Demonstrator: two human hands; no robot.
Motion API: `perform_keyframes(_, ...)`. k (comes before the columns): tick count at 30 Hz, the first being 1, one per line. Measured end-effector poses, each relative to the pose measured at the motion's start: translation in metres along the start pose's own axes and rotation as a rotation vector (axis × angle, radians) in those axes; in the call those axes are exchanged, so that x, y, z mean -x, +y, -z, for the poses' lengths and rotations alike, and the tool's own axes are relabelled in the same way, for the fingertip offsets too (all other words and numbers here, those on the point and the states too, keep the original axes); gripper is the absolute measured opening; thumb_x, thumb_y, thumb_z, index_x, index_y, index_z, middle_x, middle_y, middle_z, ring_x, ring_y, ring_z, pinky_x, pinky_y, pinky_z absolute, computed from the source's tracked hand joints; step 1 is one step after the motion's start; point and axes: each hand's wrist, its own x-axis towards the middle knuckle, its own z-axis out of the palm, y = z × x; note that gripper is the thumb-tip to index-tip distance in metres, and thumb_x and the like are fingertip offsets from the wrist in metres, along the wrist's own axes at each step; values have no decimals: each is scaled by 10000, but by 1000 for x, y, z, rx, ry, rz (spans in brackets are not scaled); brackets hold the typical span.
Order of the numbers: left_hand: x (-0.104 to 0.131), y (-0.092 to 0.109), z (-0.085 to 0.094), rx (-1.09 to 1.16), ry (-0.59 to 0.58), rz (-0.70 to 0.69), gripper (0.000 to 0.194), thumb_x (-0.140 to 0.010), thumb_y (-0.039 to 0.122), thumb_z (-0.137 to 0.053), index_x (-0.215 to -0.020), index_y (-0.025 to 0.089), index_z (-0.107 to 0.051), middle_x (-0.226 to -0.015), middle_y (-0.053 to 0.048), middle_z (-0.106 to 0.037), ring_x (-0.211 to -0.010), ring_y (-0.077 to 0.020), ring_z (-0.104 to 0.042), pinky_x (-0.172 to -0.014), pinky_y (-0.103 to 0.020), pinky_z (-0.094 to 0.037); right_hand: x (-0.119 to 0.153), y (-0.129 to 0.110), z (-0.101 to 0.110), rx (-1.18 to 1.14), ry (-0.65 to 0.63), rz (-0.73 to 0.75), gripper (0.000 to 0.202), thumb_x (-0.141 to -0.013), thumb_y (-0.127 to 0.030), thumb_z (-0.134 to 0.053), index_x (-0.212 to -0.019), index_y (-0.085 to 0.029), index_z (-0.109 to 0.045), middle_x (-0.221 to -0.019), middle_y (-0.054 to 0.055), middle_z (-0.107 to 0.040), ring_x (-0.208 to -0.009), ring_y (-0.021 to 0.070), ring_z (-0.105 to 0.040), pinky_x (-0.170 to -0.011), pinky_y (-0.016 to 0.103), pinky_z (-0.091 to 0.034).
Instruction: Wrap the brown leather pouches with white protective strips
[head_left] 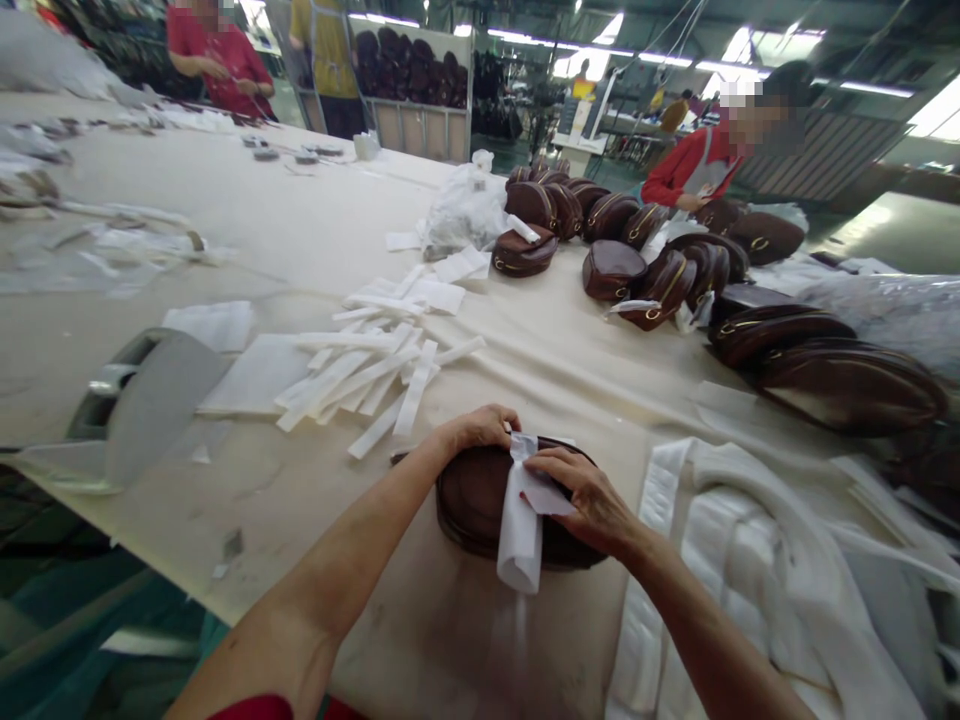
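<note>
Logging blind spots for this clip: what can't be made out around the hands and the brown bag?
- Head view: the brown bag top is partly covered by the white strip and both hands.
- Left hand fingertips curl behind the bag's far edge, grip unclear.
- Right hand hides what its fingers pinch.
- Bags at right are blurred by lens stretch.

Left hand [480,428] fingertips hidden behind brown bag [472,495]. White wrap [521,525] covers bag's middle; right hand [589,500] hides its right part. Both forearms cut off at bottom edge. Far bench [315,215] clutter blurred.
</note>
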Motion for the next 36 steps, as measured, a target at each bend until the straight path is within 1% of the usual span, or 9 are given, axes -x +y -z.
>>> perform_keyframes(5, 10, 10, 5, -82, 141, -46, 179, -770, 221, -659, -904, 119, -598, -816, -13, -593, -743, -146, -571, -705, -284, -490, 3, -2, -1, 8, -23, -28, 420, -762, -392, -674, -1146, -231, -625, -1173, 94, -635, -1071, 241, -592, -948, 400, -435)
perform_keyframes(9, 60, 31, 4, -170, 280, -178, 350, -683, 108, -573, -1030, 150, -593, -1042, -65, -589, -1023, -215, -536, -940, -333, -415, 4, -2, -3, -15, 12, -30, 439, -750, -437, -684, -1128, -219, -633, -1148, 99, -646, -1062, 243, -596, -946, 399, -438)
perform_keyframes(11, 92, 38, -5, -206, 258, -299, 404, -660, 96, -542, -1052, 179, -591, -1105, -59, -576, -1084, -210, -514, -981, -327, -388, 4, -1, -4, -24, 23, -24, 429, -750, -437, -684, -1116, -218, -641, -1141, 100, -650, -1054, 243, -601, -941, 399, -441)
perform_keyframes(13, 120, 37, -21, -300, 247, -526, 491, -642, 95, -520, -1123, 190, -553, -1148, -74, -560, -1102, -220, -502, -982, -355, -387, 5, 0, -6, -31, 40, -25, 420, -744, -435, -685, -1108, -228, -646, -1130, 91, -655, -1042, 240, -607, -931, 394, -448)
perform_keyframes(16, 140, 28, -49, -465, 327, -641, 454, -669, 107, -524, -1118, 173, -537, -1105, -99, -567, -1040, -227, -518, -904, -357, -421, 5, 1, -7, -29, 52, -42, 409, -742, -431, -685, -1099, -235, -652, -1126, 81, -659, -1041, 236, -609, -924, 386, -453)
perform_keyframes(20, 132, 20, -75, -630, 522, -718, 237, -827, 115, -429, -1002, 156, -583, -981, -104, -594, -895, -190, -543, -816, -321, -445, 4, 0, -4, -49, 29, -42, 394, -753, -412, -678, -1101, -229, -655, -1128, 79, -658, -1046, 233, -607, -929, 384, -452)
perform_keyframes(26, 117, 27, -86, -652, 663, -779, 258, -919, 168, -373, -949, 166, -629, -884, -72, -601, -756, -157, -535, -703, -280, -449, 7, -4, -2, -42, 21, -18, 319, -829, -322, -588, -1113, -197, -664, -1164, 109, -642, -1085, 237, -591, -964, 392, -445)
perform_keyframes(32, 120, 26, -89, -561, 790, -757, 228, -876, 148, -440, -972, 202, -639, -1097, -98, -539, -984, -191, -539, -831, -307, -491, 20, -14, -6, 141, 7, 41, 492, -771, -227, -589, -1257, -153, -572, -1284, 161, -567, -1191, 286, -511, -1014, 462, -396)
perform_keyframes(36, 119, 24, -86, -579, 731, -807, 266, -843, 102, -407, -969, 202, -620, -1241, -115, -522, -1185, -248, -468, -949, -398, -439, 21, -24, -6, 158, -23, 11, 516, -780, -231, -565, -1284, -123, -544, -1316, 175, -538, -1218, 287, -483, -1049, 461, -353)
